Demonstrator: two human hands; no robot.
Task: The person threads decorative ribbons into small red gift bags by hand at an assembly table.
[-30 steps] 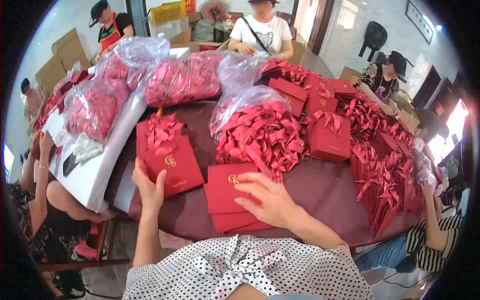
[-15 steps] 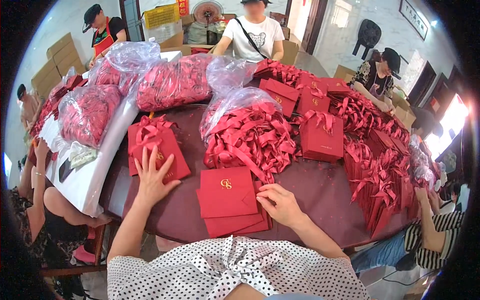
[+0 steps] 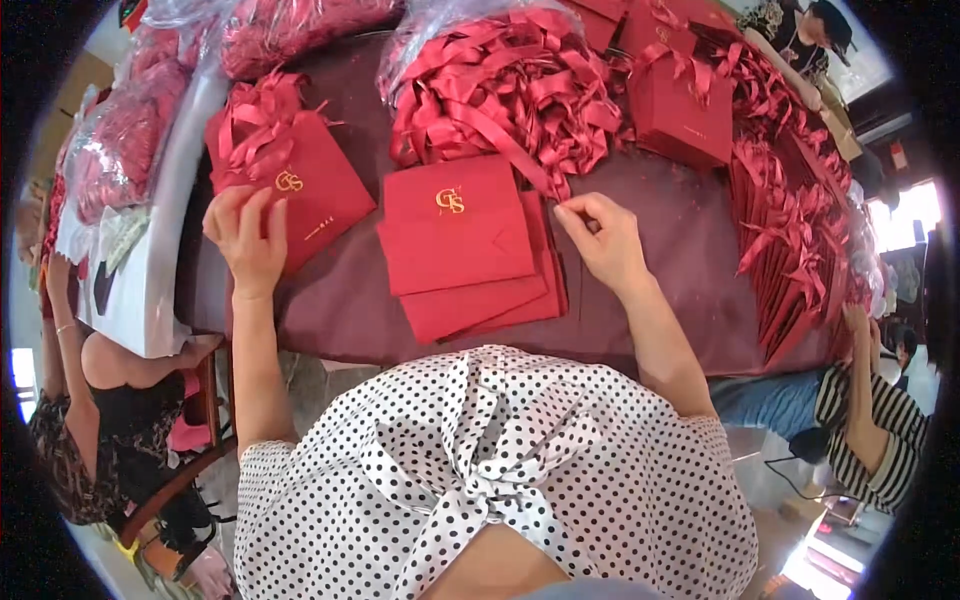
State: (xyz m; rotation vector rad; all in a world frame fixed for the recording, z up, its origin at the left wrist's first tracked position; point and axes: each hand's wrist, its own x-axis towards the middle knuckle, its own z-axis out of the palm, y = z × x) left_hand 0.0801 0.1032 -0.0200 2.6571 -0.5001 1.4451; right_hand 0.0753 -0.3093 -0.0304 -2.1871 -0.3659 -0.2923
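Note:
My left hand [image 3: 247, 240] is over the near left edge of a red paper bag stack [image 3: 325, 190] topped with ribbon handles. Its fingers are bent but apart, and I see nothing held in them. At the right, my right hand [image 3: 610, 243] pinches with thumb and forefinger at the tip of a red ribbon [image 3: 510, 150], which trails from a large heap of ribbons [image 3: 480, 85] spilling out of a clear plastic bag. Between my hands lies a loose, fanned pile of flat red paper bags [image 3: 455, 235] with gold lettering on the top one.
The dark red table [image 3: 660, 300] curves around me. Finished-looking bags with ribbons [image 3: 685, 110] stand at the far right, and rows of more [image 3: 800, 240] line the right edge. Plastic-wrapped ribbon bundles [image 3: 130, 140] sit at the left. Other people [image 3: 860, 420] work on both sides.
The view has tilted downward, so the table sits higher in it. My left hand has gone from spread flat on the left bag stack to bent fingers at its near edge. My right hand stays by the ribbon's tip.

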